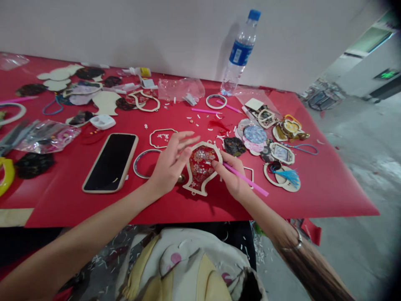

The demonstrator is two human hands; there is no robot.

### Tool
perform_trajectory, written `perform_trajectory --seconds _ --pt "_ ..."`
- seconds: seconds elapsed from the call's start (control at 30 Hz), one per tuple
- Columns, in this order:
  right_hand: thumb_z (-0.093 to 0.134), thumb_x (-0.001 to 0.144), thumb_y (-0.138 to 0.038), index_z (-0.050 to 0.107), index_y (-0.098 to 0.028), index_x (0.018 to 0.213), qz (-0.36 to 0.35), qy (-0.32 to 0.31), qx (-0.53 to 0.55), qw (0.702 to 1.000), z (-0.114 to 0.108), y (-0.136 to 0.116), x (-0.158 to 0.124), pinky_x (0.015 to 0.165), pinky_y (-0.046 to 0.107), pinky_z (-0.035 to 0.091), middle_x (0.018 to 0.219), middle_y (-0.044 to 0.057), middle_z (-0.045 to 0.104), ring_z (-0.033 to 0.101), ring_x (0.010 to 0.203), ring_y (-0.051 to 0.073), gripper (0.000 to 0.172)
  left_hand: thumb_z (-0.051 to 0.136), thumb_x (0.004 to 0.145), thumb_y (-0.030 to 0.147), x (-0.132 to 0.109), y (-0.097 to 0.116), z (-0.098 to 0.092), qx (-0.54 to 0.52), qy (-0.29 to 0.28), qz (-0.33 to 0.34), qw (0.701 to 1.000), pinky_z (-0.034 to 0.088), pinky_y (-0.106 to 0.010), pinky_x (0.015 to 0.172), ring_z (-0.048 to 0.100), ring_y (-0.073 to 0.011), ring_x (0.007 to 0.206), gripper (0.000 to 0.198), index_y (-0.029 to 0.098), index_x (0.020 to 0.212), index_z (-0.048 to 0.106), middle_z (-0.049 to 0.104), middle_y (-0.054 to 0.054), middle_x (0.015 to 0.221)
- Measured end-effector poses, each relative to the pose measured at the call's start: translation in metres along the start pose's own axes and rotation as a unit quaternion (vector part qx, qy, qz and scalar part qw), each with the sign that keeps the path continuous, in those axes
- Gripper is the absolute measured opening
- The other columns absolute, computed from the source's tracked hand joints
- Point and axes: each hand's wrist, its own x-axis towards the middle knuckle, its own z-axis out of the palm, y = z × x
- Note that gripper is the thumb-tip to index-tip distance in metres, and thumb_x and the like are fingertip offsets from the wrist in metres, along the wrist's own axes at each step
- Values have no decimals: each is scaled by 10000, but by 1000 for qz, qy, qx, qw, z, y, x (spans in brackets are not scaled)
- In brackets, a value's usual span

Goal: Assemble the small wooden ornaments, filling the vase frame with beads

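A vase-shaped ornament [200,169] with a pale wooden frame and red, beaded fabric inside is tilted up above the table. My right hand [232,173] grips its right edge, with the thumb on the front. A pink stick [247,179], like a pencil, also lies in that hand and points down to the right. My left hand [172,161] is beside the ornament's left edge, fingers stretched out and apart. Whether its thumb touches the frame I cannot tell. Behind the left hand are a round ring frame [138,161] and an octagonal frame [151,138] with small white beads inside it.
On the red table [163,209] a phone [109,163] lies at left, near scissors [6,167] and a plastic bag [48,136]. A water bottle [239,54] stands against the wall. Fabric ornaments [255,133] and a blue tassel [290,177] lie at right.
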Motion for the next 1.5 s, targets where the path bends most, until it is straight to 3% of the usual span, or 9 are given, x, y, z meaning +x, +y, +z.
perform_trajectory --seconds 0.07,0.13,0.3,0.57,0.67,0.8,1.03,1.13,1.5 --pt "523 844 -343 659 -173 932 3 7 -2 1000 -1 -1 0 641 243 422 709 -8 590 527 687 146 235 504 910 389 0 1 -2 114 18 91 989 449 -416 959 550 -231 1135 260 267 1131 567 600 -64 1202" --pt "524 835 -338 651 -172 864 5 5 -8 1000 -1 -1 1 640 243 413 682 -12 565 514 681 143 211 548 890 333 1 0 -3 198 11 158 967 409 -436 997 536 -227 1124 140 280 992 629 614 -43 1154" --pt "530 814 -333 623 -167 762 16 -17 -9 1000 0 0 2 650 245 409 667 -13 547 507 689 143 197 574 874 253 0 -4 -3 253 -16 254 933 423 -400 926 564 -201 964 114 303 874 677 643 -22 984" --pt "555 782 -342 629 -157 757 50 -50 41 997 3 0 4 587 233 382 652 -12 539 475 638 127 201 540 897 245 -1 -7 -2 284 -73 279 915 442 -357 919 565 -194 993 146 271 928 681 667 -33 983" --pt "558 784 -352 637 -160 760 56 -57 59 995 4 3 4 612 244 404 677 -7 570 500 652 134 209 528 903 260 -1 -6 -3 276 -107 263 918 447 -364 932 570 -198 1000 150 266 932 675 670 -36 997" --pt "558 788 -361 646 -162 780 57 -54 66 995 4 8 5 634 253 413 689 -5 583 513 663 138 218 523 908 252 0 -6 -3 259 -103 255 926 453 -364 938 574 -199 1016 144 252 922 666 672 -42 1005" --pt "562 766 -335 619 -154 740 75 -66 75 992 5 6 5 600 231 367 662 -12 533 458 644 118 192 474 928 173 2 -8 1 367 -67 377 848 481 -323 890 580 -177 1004 153 189 936 626 664 -50 997" --pt "558 751 -315 594 -154 708 89 -70 84 990 6 6 5 571 226 325 627 -23 479 407 613 103 171 476 923 148 4 -9 3 379 -64 404 830 485 -314 879 573 -176 986 127 159 926 602 651 -69 1010" --pt "553 738 -319 564 -154 673 95 -72 89 989 6 3 6 547 229 276 606 -31 431 360 589 90 177 449 929 143 8 -10 5 371 -90 390 838 487 -325 861 557 -180 963 123 156 875 559 613 -82 998"
